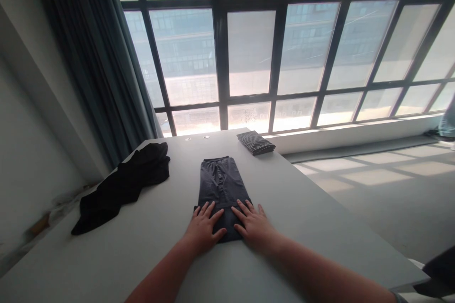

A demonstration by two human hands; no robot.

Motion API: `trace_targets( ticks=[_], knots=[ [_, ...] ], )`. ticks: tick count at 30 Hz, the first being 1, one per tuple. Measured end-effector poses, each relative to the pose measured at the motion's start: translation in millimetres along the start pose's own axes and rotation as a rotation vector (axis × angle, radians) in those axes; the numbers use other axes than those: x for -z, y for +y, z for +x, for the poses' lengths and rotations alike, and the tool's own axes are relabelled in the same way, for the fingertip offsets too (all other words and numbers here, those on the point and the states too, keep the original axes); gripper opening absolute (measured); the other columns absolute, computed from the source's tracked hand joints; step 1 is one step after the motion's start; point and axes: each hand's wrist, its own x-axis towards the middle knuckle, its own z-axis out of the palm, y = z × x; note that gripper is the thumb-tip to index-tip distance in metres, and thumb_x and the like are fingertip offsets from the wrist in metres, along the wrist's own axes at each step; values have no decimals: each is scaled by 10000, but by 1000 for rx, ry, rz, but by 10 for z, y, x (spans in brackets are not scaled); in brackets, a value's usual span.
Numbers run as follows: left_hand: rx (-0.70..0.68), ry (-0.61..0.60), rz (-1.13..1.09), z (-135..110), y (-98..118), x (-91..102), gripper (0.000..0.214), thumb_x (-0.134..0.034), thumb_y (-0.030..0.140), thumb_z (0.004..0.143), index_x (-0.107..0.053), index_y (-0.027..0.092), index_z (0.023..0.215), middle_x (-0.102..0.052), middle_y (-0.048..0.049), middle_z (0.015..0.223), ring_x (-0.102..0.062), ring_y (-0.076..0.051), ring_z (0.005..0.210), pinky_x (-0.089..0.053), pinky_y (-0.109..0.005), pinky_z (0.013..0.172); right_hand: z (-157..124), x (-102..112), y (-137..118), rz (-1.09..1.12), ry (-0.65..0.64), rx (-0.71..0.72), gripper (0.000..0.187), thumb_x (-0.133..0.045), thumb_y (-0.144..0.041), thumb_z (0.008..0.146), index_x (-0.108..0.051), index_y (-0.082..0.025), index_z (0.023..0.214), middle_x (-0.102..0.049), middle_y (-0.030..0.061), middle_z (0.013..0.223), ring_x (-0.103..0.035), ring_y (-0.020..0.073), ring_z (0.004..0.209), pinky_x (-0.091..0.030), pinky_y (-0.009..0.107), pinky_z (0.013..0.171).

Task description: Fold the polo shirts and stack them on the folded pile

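Nearest the camera, two bare forearms reach in from 6 o'clock over a pale grey table (135,251). The left hand (203,227) lies flat and open, palm down, fingers spread and pointing toward 1 o'clock, resting on the near left corner of a folded dark grey shirt (221,182). The right hand (254,225) is likewise flat and open, fingers spread toward 11 o'clock, pressed on the near right corner of the same shirt; neither hand grips anything. The fingertips of the two hands are close together but apart. The shirt sits in the middle of the table as a tidy long rectangle running toward 12 o'clock, with its row of buttons facing up at the far end. At about 10 o'clock from the shirt, well apart from it, a black garment (124,184) lies crumpled near the left edge of the table. At about 1 o'clock, near the far edge, a small folded striped cloth (256,142) rests alone. Beyond the table stands a big window (249,52) with dark bars, and a dark curtain (92,57) hangs at 10 o'clock.
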Motion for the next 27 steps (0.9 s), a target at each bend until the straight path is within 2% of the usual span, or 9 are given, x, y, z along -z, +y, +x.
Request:
trace_targets(
  ticks=[4, 7, 10, 14, 16, 18, 21, 24, 27],
  knots=[
    [44, 19, -25, 120, 72, -15, 669, -563, 560, 981, -475, 325, 1601, -338, -87, 1707, -231, -363, 1606, -126, -633, 1297, 153, 25, 13, 20, 40, -26, 647, -430, -527, 1076, -361, -301, 1678, -178, 76, 1716, -143, 357, 1602, -1, 690, 1249],
    [34, 17, -27, 145, 60, -67, 663, -570, 538, 979, -466, 343, 1604, -323, -52, 1716, -211, -343, 1614, -91, -615, 1310, 221, 14, 86, 45, 47, 19, 642, -453, -516, 1070, -370, -311, 1673, -194, 54, 1716, -135, 318, 1610, -32, 635, 1280],
    [104, 55, -22, 133, -30, -129, 624, -553, 517, 996, -484, 350, 1593, -284, -48, 1732, -196, -330, 1621, -115, -574, 1318, 235, 4, 196, 63, 59, 40, 634, -462, -526, 1070, -394, -312, 1663, -204, 48, 1715, -156, 287, 1610, -63, 553, 1309],
    [349, 124, 10, 137, -194, -197, 681, -513, 493, 1016, -455, 166, 1610, -241, -178, 1732, -181, -383, 1616, -170, -538, 1311, 265, -24, 319, 52, 109, -70, 641, -480, -512, 1072, -417, -260, 1658, -179, 92, 1719, -160, 303, 1609, -100, 485, 1320],
    [355, 131, 8, 153, -270, -219, 685, -496, 469, 1019, -450, 105, 1598, -302, -209, 1704, -233, -371, 1604, -181, -506, 1314, 290, -47, 358, 47, 132, -111, 646, -479, -471, 1075, -408, -213, 1662, -174, 124, 1715, -171, 314, 1606, -107, 487, 1321],
    [283, 150, -34, 173, -337, -235, 651, -503, 436, 1008, -485, 105, 1568, -388, -200, 1666, -317, -332, 1577, -214, -457, 1313, 310, -65, 388, 68, 144, -72, 626, -472, -391, 1069, -425, -168, 1651, -213, 136, 1703, -201, 295, 1600, -126, 476, 1327],
    [204, 265, -160, 211, -419, -254, 562, -520, 311, 966, -551, 139, 1500, -500, -163, 1591, -444, -280, 1503, -294, -415, 1292, 325, -67, 434, 172, 195, 23, 583, -454, -239, 1014, -524, -125, 1581, -340, 130, 1657, -313, 240, 1561, -209, 411, 1328],
    [135, 440, -338, 253, -483, -259, 533, -529, 190, 903, -598, 155, 1430, -544, -142, 1529, -492, -235, 1457, -339, -382, 1273, 352, -53, 489, 339, 338, 43, 557, -480, -157, 912, -649, -114, 1441, -458, 129, 1577, -443, 202, 1474, -299, 338, 1301],
    [220, 557, -503, 284, -538, -224, 450, -590, 190, 871, -670, 173, 1313, -536, -146, 1518, -484, -245, 1463, -367, -381, 1249, 399, -33, 542, 556, 457, -31, 501, -514, -150, 825, -711, -131, 1286, -541, 126, 1482, -535, 202, 1384, -394, 335, 1244]
  ],
)
